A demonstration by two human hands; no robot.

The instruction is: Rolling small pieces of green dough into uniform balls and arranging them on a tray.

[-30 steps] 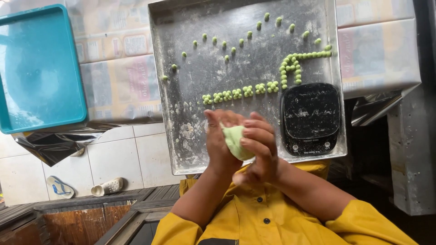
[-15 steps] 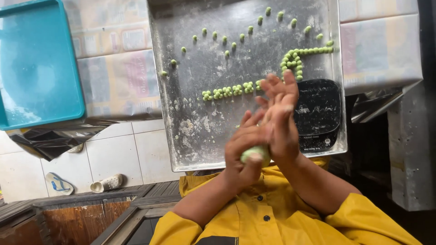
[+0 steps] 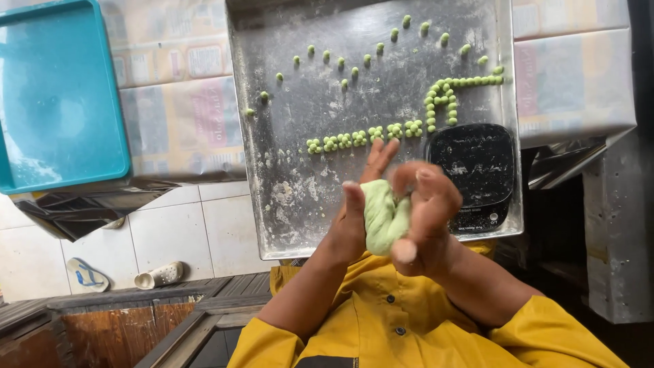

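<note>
I am pressing a lump of pale green dough [image 3: 383,217] between both hands, held in the air in front of my yellow shirt [image 3: 381,320] and just over the near edge of the metal tray [image 3: 293,197]. My left hand [image 3: 357,204] is lying flat against one side of the dough, fingers straight and close together, thumb up. My right hand [image 3: 426,211] is curling round the other side, fingers bent and clamped on the lump, one fingertip showing below it.

The tray is dusted with flour. Small green dough balls [image 3: 354,138] are lying in a clustered row across its middle, joining a bent line toward the far right corner. Loose single balls [image 3: 340,61] are lying scattered in an arc toward the far edge.

A black digital scale [image 3: 477,170] is sitting at the near right corner of the tray, touching its rim, floured on top.

A teal plastic tray [image 3: 58,102] is lying on the paper-covered surface [image 3: 184,123], well apart from the metal tray. On the tiled floor [image 3: 170,232] a pale clog [image 3: 158,276] and a flip-flop [image 3: 85,276] are lying near each other.
</note>
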